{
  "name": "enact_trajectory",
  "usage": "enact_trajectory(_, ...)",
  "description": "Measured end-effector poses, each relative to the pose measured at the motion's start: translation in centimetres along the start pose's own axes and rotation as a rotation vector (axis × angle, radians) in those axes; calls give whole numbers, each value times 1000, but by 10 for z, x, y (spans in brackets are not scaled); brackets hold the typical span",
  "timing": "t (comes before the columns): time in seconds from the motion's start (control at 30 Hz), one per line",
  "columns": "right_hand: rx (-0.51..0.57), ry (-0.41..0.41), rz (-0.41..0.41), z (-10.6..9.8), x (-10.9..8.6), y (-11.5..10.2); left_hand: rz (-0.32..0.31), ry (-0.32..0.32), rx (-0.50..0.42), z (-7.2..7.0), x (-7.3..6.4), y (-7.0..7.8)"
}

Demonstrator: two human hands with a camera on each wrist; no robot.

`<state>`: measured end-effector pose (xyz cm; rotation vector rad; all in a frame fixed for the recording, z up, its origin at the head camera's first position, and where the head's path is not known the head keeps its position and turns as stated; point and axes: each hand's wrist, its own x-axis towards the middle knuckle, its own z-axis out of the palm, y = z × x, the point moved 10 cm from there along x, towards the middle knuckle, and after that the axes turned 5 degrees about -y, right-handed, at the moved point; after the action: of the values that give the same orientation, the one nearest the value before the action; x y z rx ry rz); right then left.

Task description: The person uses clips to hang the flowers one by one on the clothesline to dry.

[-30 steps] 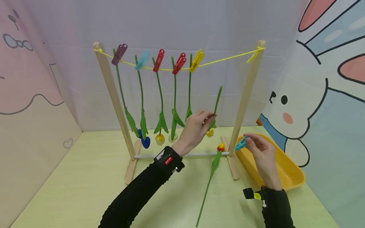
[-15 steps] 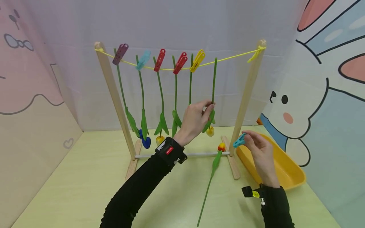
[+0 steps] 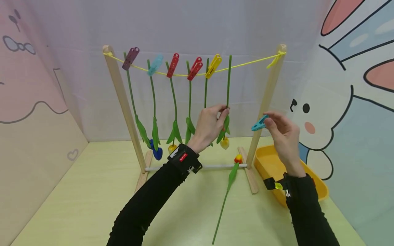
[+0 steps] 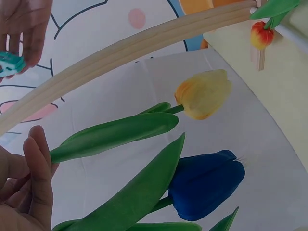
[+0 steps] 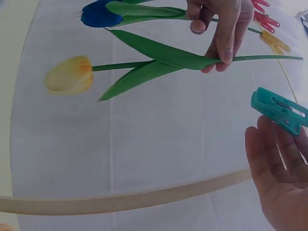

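Note:
My left hand [image 3: 207,126] pinches the green stem of a yellow artificial tulip [image 5: 70,75], which hangs head down with its stem end rising past the yellow line [image 3: 246,63]. My right hand [image 3: 284,141] holds a teal clothespin [image 3: 260,123] between thumb and fingers, to the right of that tulip and below the line. On the line, purple, light blue, red and yellow clothespins [image 3: 213,66] hold several upside-down tulips. A blue tulip [image 4: 207,185] hangs just beside the yellow one in the left wrist view.
A wooden frame [image 3: 267,92] with two posts carries the line. One red-and-yellow tulip [image 3: 233,176] lies on the table [image 3: 92,205] at the frame's right foot. Behind my right forearm stands a yellow plastic basin [image 3: 320,186]. Curtains with cartoon drawings surround the table.
My left hand has raised the yellow tulip and moved it slightly left, its stem now upright across the line. My right hand has lifted the teal clothespin up from beside the basin.

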<state>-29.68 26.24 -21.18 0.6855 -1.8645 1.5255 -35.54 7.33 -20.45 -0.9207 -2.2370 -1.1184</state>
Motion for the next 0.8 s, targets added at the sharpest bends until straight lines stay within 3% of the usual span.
enact_trajectory(0.27, -51, 39, -195, 5, 47, -44, -47, -20, -3, 1, 3, -4)
enact_trajectory(0.63, -20, -2, -282, 19, 89, -65, -69, -11, 23, 1, 6, -5)
enact_trajectory(0.8, -85, -38, -329, 28, 101, -69, -68, -16, 13, 2, 7, -5)
